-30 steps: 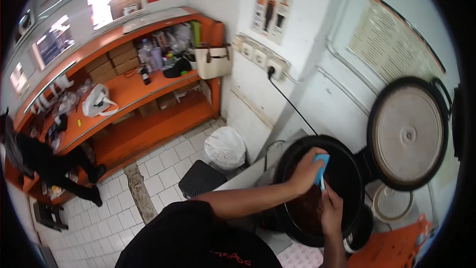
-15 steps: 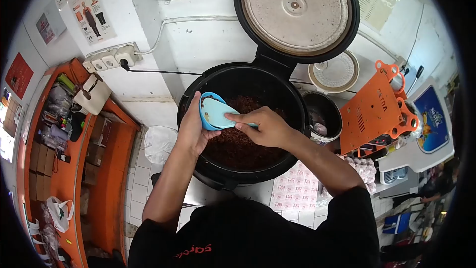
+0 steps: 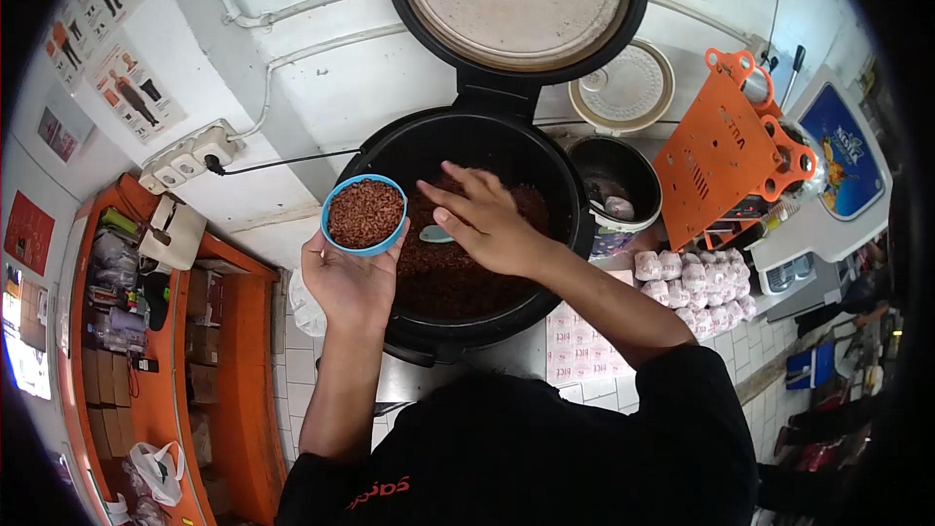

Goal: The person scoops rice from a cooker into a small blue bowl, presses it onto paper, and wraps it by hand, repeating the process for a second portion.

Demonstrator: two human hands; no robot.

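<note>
A small blue bowl (image 3: 366,250) full of reddish-brown cooked rice (image 3: 365,211) rests in my left hand (image 3: 353,282), its fingers curled round the sides, at the left rim of a large black rice cooker (image 3: 577,200). My right hand (image 3: 482,224) is over the cooker's inside, fingers spread and holding nothing. Just below its fingertips, a pale turquoise rice paddle (image 3: 441,234) lies on the brown rice in the cooker, partly hidden by the hand. The cooker's round lid (image 3: 575,0) stands raised at the back.
Right of the cooker are a smaller pot (image 3: 651,203), printed wrapping paper (image 3: 589,346), several wrapped packs (image 3: 696,287) and an orange metal stand (image 3: 716,161). A pale round lid (image 3: 623,88) leans on the wall. Orange shelving (image 3: 229,360) stands at left; a cord (image 3: 282,163) runs to wall sockets.
My left hand has lowered the bowl and turned its opening up, showing the rice. My right hand has let go of the paddle, which now lies in the cooker, and its fingers have spread.
</note>
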